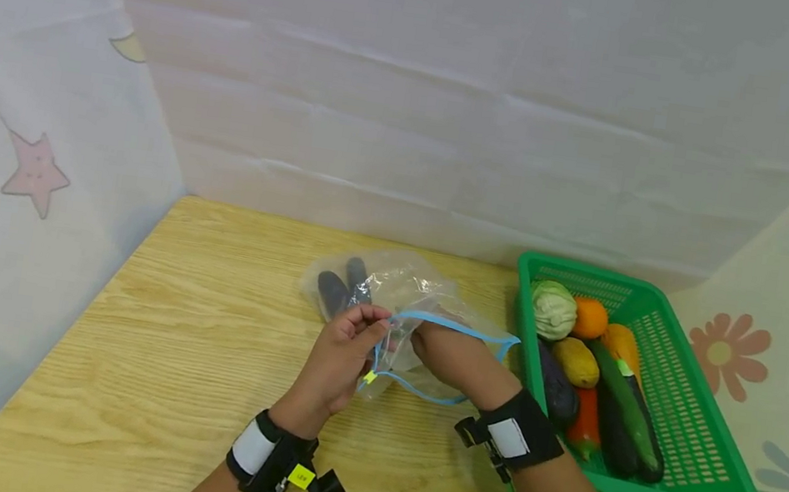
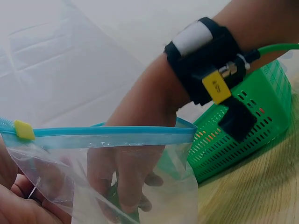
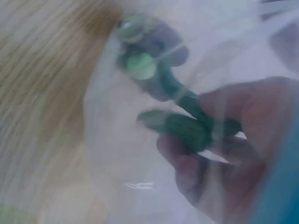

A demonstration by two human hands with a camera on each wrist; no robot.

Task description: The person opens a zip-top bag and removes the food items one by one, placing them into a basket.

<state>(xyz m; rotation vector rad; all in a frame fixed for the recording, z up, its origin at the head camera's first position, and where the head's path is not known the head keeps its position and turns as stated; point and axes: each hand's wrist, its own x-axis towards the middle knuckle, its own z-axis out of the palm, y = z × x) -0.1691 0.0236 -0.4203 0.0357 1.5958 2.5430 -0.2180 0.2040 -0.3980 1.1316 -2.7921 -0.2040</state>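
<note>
A clear zip bag [image 1: 406, 269] with a blue rim and yellow slider [image 2: 24, 130] lies on the table, its mouth spread towards me. My left hand [image 1: 342, 352] pinches the rim beside the slider. Through the mouth reaches my right hand [image 1: 451, 355], gripping a small green cucumber [image 3: 180, 128] inside, blurred by the plastic. Deeper in the bag are two dark eggplants [image 1: 333, 292] with green caps; another green stem-like piece [image 3: 189, 102] runs between them and the right fingers, its kind unclear.
To the right stands a green basket [image 1: 728, 461] holding a cabbage [image 1: 553, 310], an orange [image 1: 590, 318], a yellow fruit [image 1: 577, 362], a red pepper [image 1: 586, 424], an eggplant [image 1: 556, 386] and long green vegetables [image 1: 624, 413]. White cloth walls [image 1: 413, 114] enclose the wooden table [image 1: 202, 320].
</note>
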